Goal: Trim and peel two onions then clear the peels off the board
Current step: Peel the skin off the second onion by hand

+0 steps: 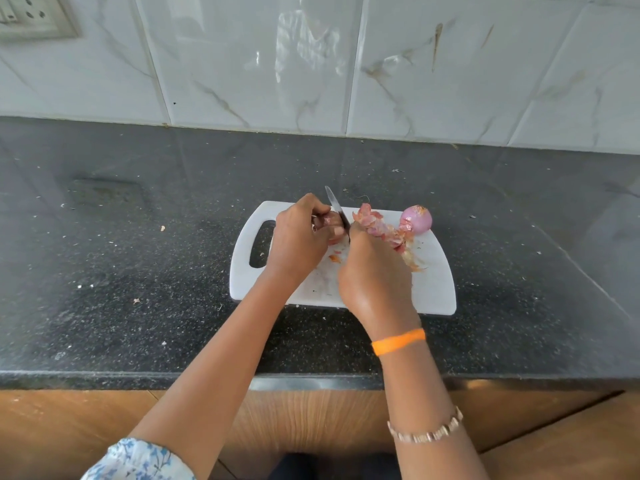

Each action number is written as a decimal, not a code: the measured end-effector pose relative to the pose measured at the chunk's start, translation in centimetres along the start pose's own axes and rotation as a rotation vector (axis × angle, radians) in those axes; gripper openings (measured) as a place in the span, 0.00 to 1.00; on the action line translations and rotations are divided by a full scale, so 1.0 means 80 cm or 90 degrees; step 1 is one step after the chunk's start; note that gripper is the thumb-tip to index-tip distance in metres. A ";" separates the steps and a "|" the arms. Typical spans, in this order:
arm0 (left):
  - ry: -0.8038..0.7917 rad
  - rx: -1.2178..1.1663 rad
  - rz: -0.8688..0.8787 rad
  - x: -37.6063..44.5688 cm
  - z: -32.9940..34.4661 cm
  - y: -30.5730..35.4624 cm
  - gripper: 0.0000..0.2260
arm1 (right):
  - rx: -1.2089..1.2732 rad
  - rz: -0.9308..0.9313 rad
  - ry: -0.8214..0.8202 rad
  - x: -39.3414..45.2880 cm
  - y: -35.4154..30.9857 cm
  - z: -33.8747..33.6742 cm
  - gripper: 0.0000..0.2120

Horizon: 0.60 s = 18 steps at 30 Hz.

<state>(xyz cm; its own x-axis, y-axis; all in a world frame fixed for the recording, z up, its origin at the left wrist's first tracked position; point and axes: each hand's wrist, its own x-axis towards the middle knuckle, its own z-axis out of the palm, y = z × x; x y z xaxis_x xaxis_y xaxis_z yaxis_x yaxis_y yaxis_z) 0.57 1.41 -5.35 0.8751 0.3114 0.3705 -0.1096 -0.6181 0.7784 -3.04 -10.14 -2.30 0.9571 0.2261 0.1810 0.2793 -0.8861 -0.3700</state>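
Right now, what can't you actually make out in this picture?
Head view only:
- The knife handle: hidden inside the right hand.
- The onion being cut: mostly covered by the left hand, so how much is peeled is unclear.
- Where the blade meets that onion: hidden by both hands.
- The wall socket: cut off by the top-left edge.
- The specks on the counter: too small to identify.

countertop (138, 258): black speckled granite, small crumbs scattered on it
backsplash (263, 64): glossy white marble-look tiles, grey veins
socket plate (31, 15): top left on the wall, partly cut off
cabinet front (311, 420): wood grain, under the counter edge
floor: blurred, cannot tell
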 end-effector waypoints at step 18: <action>0.025 -0.002 -0.055 -0.003 0.002 0.008 0.10 | 0.001 0.000 -0.002 -0.002 0.001 0.005 0.22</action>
<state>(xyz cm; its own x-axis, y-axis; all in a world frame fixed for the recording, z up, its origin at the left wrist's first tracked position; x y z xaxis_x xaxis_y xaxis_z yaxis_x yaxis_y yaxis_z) 0.34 0.86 -5.03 0.8620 0.3918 0.3215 -0.0362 -0.5851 0.8101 -3.12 -10.06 -2.71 0.9576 0.2268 0.1777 0.2787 -0.8856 -0.3715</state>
